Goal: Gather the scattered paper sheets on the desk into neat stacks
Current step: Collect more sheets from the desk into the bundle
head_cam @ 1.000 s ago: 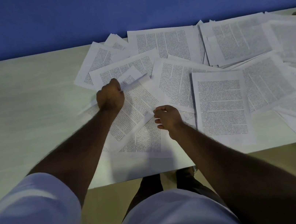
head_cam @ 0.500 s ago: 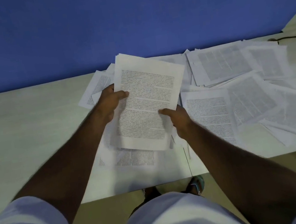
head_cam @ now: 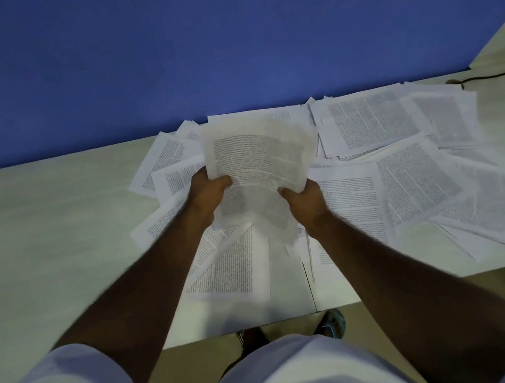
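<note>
A bundle of printed sheets (head_cam: 259, 157) is held up above the desk, bent and blurred. My left hand (head_cam: 207, 194) grips its left edge with the thumb on top. My right hand (head_cam: 306, 196) grips its lower right edge. Under and around them, several loose printed sheets (head_cam: 412, 174) lie scattered and overlapping on the pale desk (head_cam: 39, 243). One sheet (head_cam: 229, 267) lies skewed near the front edge between my forearms. More sheets (head_cam: 168, 161) poke out to the left behind the bundle.
A blue wall (head_cam: 189, 43) runs along the desk's far edge. A dark cable (head_cam: 496, 74) lies at the far right corner. A seam (head_cam: 306, 278) splits the desk top near the front edge. My feet (head_cam: 330, 324) show below the desk.
Both hands lifted sheets off the desk and now hold them raised as a bundle. The bundle has curled and bent since half a second ago. The view tilted upward.
</note>
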